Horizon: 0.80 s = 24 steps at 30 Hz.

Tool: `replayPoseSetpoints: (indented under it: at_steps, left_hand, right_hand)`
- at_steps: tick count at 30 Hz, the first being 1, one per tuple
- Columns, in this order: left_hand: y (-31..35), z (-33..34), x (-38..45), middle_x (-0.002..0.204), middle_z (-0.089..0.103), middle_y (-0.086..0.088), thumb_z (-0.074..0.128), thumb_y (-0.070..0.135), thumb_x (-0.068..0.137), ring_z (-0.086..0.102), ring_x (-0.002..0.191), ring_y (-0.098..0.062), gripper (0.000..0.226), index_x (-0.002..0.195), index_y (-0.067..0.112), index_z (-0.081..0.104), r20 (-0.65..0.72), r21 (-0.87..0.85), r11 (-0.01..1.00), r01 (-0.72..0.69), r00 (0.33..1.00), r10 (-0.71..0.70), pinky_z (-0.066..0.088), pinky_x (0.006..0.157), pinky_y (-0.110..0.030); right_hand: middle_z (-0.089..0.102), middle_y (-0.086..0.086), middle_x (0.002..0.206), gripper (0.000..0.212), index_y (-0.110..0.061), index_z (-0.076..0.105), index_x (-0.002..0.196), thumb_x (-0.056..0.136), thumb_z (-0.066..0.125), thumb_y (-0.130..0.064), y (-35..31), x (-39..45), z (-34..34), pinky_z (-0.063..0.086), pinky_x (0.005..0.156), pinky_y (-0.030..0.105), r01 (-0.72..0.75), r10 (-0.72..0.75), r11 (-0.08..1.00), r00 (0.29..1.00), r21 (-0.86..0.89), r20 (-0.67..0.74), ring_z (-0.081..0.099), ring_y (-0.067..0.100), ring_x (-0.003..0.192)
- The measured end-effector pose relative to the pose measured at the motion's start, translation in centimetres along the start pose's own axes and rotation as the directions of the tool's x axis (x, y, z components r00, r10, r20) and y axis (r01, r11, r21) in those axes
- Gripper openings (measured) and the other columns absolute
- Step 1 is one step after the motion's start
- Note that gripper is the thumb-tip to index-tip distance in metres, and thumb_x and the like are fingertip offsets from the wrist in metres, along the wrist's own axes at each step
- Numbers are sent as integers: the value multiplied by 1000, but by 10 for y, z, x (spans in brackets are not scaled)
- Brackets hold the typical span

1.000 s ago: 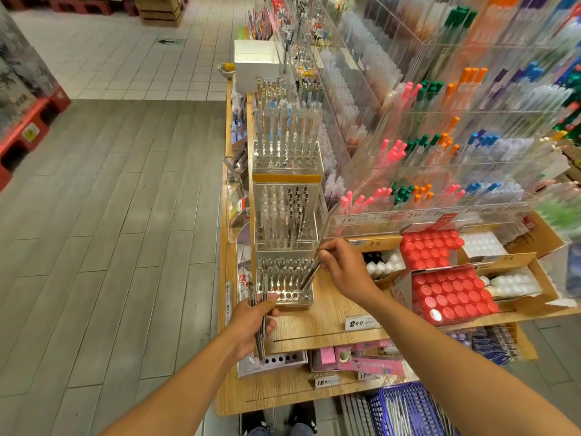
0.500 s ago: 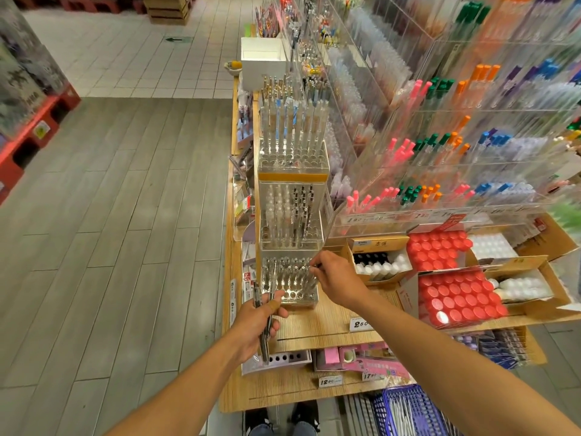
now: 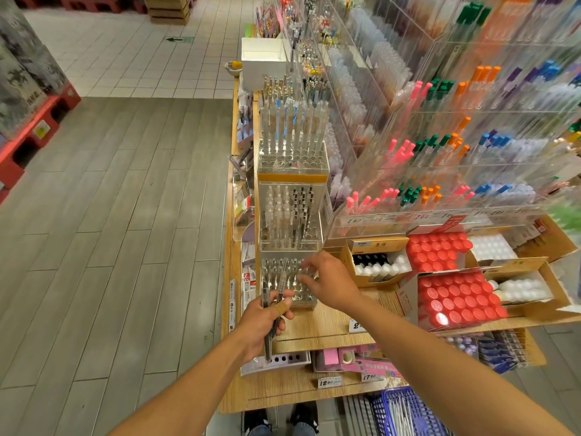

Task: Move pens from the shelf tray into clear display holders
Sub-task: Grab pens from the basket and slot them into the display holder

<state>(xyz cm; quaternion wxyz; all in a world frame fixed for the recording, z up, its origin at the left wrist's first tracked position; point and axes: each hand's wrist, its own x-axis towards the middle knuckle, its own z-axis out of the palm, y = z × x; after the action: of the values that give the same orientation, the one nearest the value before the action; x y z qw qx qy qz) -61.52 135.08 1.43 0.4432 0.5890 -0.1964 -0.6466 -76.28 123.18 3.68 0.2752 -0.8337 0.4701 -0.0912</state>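
Pens [image 3: 273, 306] bunched in left hand [image 3: 259, 325] grip; right hand [image 3: 327, 283], fingers loosely spread, empty, over lowest clear holder [image 3: 287, 283].

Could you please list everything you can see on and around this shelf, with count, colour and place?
clear display holders: three, transparent, stacked in steps at the shelf's left end
pens in hand: a few, dark and clear, over the lowest holder
red-capped items: two boxfuls, red, right on the wooden shelf
white-capped items: several boxes, white and black, beside the red ones
acrylic rack: one, clear, holding pink, green, orange and blue pens, behind the boxes
price tags: several, white, on the shelf edges
basket: one, blue, bottom right
left hand: grips the pens
right hand: empty, fingers spread over the lowest holder
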Motion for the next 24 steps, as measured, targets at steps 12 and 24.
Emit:
replayPoseSetpoints:
  at_steps: [12, 24]
  left_hand:
    - [3, 10, 4, 74, 61, -6, 68, 20, 90, 49, 53, -11, 32, 119, 8, 59, -56, -136, 982, 134, 988, -143, 42, 42, -20]
    - [2, 3, 5, 64, 58, -5, 67, 14, 93, 50, 51, -13, 14, 97, 2, 59, -111, -172, 958, 229, 962, -249, 45, 39, -21]
  right_hand:
    - [62, 5, 90, 9, -17, 55, 106, 98, 52, -15, -3, 7, -17, 52, 72, 33, -284, 229, 750, 959, 597, 168, 60, 17, 77]
    - [48, -21, 74, 12, -19, 54, 108, 98, 52, -24, 14, 7, -9, 33, 56, 15, 71, -70, 995, 997, 68, -22, 47, -6, 63]
